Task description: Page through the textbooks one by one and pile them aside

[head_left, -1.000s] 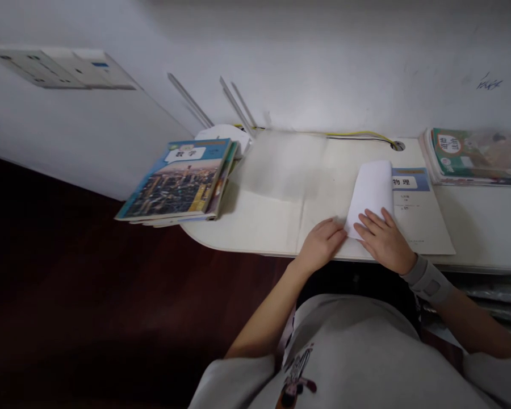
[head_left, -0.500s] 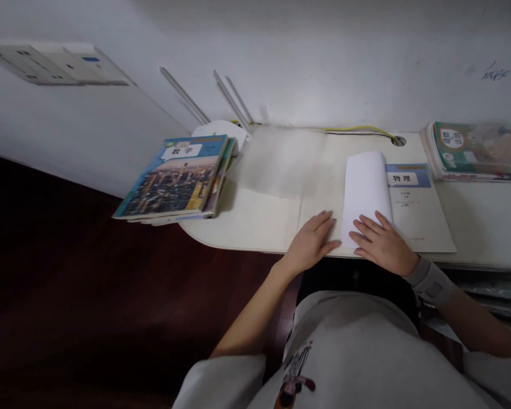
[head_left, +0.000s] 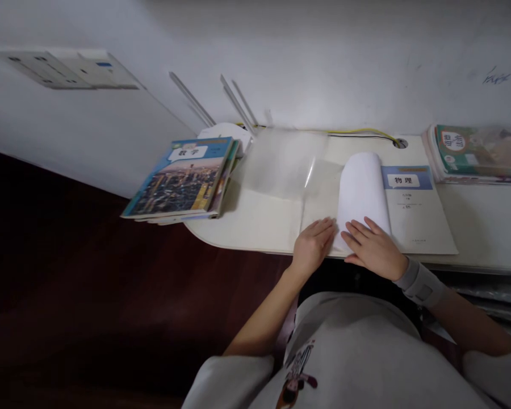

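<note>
A textbook (head_left: 419,218) with a blue-and-white title page lies on the desk. Over its left part a blank white leaf (head_left: 361,190) bulges in a curve. My right hand (head_left: 375,247) rests flat on the lower end of this leaf, fingers spread. Beside the leaf's lower left corner is my left hand (head_left: 315,244), with fingers stretched out close together and lying low on the desk. A clear plastic book cover (head_left: 281,165) spreads out to the left of the book, and its near edge reaches my left hand.
On the desk's left end a stack of textbooks (head_left: 183,176) overhangs the rounded edge. Another stack of books (head_left: 481,150) stands at the right by the wall. A yellow cable (head_left: 361,129) runs along the back into a hole (head_left: 401,144). Sockets (head_left: 68,68) are on the wall.
The white leaf has bulged into a rounder curve. My right hand has slid a little left across it, and my left hand has shifted slightly down. The view has moved a bit.
</note>
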### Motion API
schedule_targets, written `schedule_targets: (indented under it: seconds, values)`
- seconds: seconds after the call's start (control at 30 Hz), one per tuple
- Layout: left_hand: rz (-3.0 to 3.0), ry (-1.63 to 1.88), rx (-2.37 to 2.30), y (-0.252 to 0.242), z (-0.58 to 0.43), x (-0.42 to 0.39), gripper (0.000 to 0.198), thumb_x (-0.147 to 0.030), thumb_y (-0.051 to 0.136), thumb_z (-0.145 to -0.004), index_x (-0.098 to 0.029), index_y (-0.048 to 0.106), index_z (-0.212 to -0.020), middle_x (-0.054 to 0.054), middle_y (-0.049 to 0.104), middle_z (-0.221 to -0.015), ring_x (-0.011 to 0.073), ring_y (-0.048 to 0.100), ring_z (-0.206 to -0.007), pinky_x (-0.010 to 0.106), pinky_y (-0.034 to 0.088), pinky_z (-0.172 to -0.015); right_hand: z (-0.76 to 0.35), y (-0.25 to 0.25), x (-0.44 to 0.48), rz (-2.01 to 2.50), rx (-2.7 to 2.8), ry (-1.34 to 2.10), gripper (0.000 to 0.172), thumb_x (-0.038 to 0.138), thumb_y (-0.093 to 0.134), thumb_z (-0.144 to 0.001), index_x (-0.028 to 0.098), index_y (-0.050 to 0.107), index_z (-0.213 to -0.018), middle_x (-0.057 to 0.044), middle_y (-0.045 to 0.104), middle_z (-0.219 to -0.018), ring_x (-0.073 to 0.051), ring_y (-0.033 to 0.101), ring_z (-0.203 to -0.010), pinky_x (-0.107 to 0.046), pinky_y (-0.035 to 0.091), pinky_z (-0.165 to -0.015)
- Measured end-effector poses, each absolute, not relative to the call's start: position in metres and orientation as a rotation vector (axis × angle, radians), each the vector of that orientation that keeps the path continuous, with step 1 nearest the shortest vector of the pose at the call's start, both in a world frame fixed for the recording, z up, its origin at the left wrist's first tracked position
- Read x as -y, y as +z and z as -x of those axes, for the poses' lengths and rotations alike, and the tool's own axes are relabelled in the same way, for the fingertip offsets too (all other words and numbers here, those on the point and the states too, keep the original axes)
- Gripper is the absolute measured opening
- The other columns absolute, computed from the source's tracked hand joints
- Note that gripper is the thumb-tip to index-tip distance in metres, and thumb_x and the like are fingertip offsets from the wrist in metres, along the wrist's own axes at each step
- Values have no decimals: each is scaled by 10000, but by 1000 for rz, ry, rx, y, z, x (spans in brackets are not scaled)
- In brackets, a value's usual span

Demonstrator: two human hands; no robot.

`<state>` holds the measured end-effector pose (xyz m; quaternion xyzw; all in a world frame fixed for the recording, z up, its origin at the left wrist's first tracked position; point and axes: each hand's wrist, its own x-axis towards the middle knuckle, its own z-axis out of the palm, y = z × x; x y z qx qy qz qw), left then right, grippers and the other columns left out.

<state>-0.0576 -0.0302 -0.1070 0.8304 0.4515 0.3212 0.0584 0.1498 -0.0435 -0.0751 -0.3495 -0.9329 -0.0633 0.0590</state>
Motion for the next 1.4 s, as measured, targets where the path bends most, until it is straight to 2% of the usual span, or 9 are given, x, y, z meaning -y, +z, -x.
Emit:
schedule_targets:
  seconds: [0.17, 0.47, 0.53, 0.63, 0.73, 0.87, 1.03, 1.17, 1.4]
  values:
    - [-2471, 1084, -1416, -105, 58, 37, 248, -226, 465, -937, -174, 675, -1058, 105, 685, -1139, 233, 595, -1153, 461, 494, -981, -144, -76, 45, 1080, 2828, -198, 603, 489, 527, -882, 60, 502, -1305, -219, 499, -1371, -307, 459, -1276, -472, 315, -1089]
    - [-2490, 973, -1469, -112, 54, 37, 285, -247, 491, -924, -179, 630, -1164, 99, 616, -1266, 239, 484, -1277, 447, 474, -1021, -131, -72, 74, 987, 2880, -107, 816, 616, 586, -783, -25, 507, -1281, -278, 479, -1363, -336, 458, -1278, -427, 360, -1073]
    - [-2505, 936, -1484, -112, 54, 36, 286, -246, 490, -924, -185, 632, -1165, 97, 595, -1295, 243, 472, -1287, 442, 473, -1023, -131, -61, 69, 899, 2914, 14, 776, 610, 555, -812, -12, 516, -1275, -256, 543, -1309, -308, 518, -1222, -406, 400, -1035]
    - [-2521, 880, -1482, -111, 54, 35, 248, -252, 504, -917, -210, 670, -1096, 81, 614, -1271, 250, 496, -1264, 446, 485, -1009, -140, -38, 27, 861, 2879, 186, 588, 528, 441, -914, 97, 510, -1308, -162, 591, -1286, -241, 559, -1169, -388, 414, -1009]
    - [-2523, 893, -1511, -112, 53, 35, 227, -251, 510, -914, -223, 687, -1053, 79, 641, -1227, 245, 545, -1209, 453, 499, -989, -150, -23, -45, 1220, 2627, 59, 483, 420, 385, -957, 132, 507, -1324, -169, 428, -1445, -295, 362, -1349, -494, 280, -1086]
    - [-2554, 924, -1516, -113, 53, 36, 226, -246, 513, -913, -232, 683, -1061, 81, 651, -1209, 241, 571, -1177, 456, 513, -968, -151, -32, -121, 1627, 2514, 147, 632, 541, 480, -880, 186, 419, -1400, -191, 273, -1522, -393, 226, -1390, -610, 268, -1022]
    - [-2569, 908, -1519, -111, 55, 37, 256, -232, 519, -907, -233, 663, -1119, 89, 624, -1252, 253, 563, -1184, 451, 508, -967, -147, -54, -131, 1689, 2542, 104, 691, 579, 553, -806, 215, 434, -1381, -197, 473, -1361, -357, 363, -1291, -611, 267, -996]
    - [-2635, 784, -1495, -108, 55, 37, 295, -185, 561, -871, -252, 655, -1142, 75, 607, -1280, 275, 545, -1204, 462, 505, -956, -151, -57, -122, 1669, 2496, 28, 657, 565, 568, -803, 236, 470, -1363, -185, 491, -1335, -332, 415, -1232, -591, 259, -997]
    - [-2625, 746, -1501, -107, 56, 39, 289, -181, 566, -867, -247, 660, -1133, 69, 608, -1280, 277, 531, -1217, 462, 494, -958, -153, -57, -121, 1699, 2571, -23, 450, 538, 540, -835, 245, 656, -1157, -170, 525, -1302, -344, 418, -1220, -637, 231, -990]
